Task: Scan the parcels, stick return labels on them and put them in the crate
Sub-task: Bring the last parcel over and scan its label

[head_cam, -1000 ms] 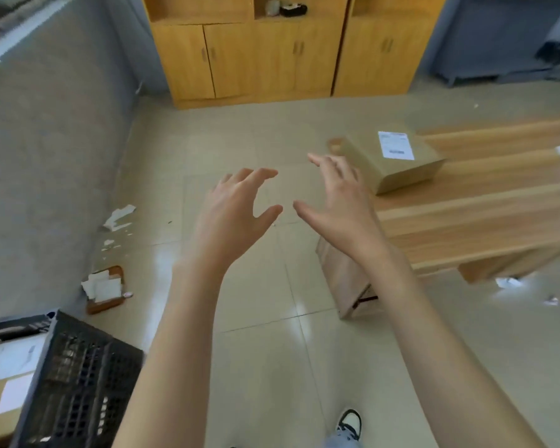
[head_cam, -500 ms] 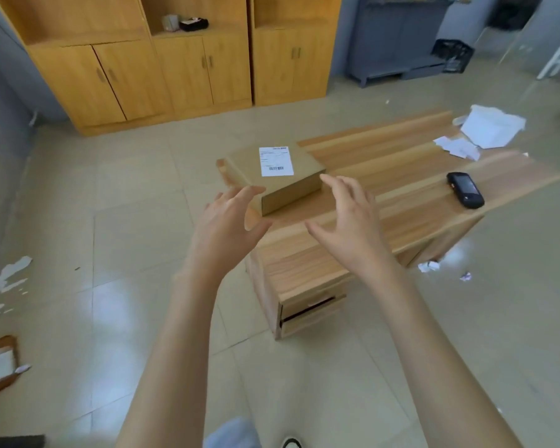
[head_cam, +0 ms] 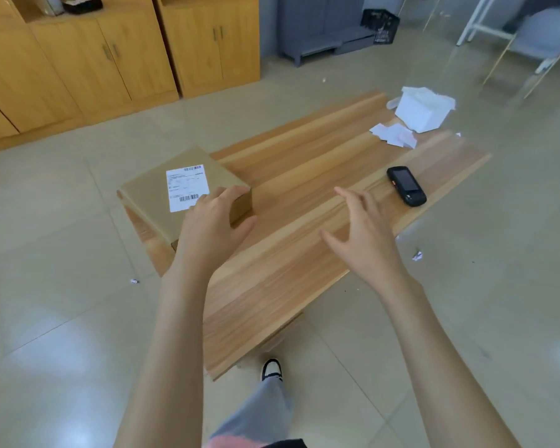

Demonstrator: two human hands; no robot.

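Observation:
A brown cardboard parcel (head_cam: pixel 149 195) with a white shipping label (head_cam: pixel 186 187) lies on the left end of the low wooden table (head_cam: pixel 304 176). My left hand (head_cam: pixel 210 224) touches the parcel's near right corner, fingers laid on its top and thumb beside its side face. My right hand (head_cam: pixel 362 234) hovers over the table with spread fingers and holds nothing. A black handheld scanner (head_cam: pixel 406 185) lies on the table just beyond and to the right of that hand. Loose white labels (head_cam: pixel 393 135) lie at the table's far end.
A white open box or paper pile (head_cam: pixel 422 108) sits at the far end of the table. Wooden cabinets (head_cam: pixel 110 56) line the back wall. A black crate (head_cam: pixel 380 25) stands far back by a grey unit. My foot (head_cam: pixel 271 370) is beside the table's near corner.
The view swung right and closer to the table. My left hand moved forward onto the parcel's corner. My right hand moved right, toward the scanner.

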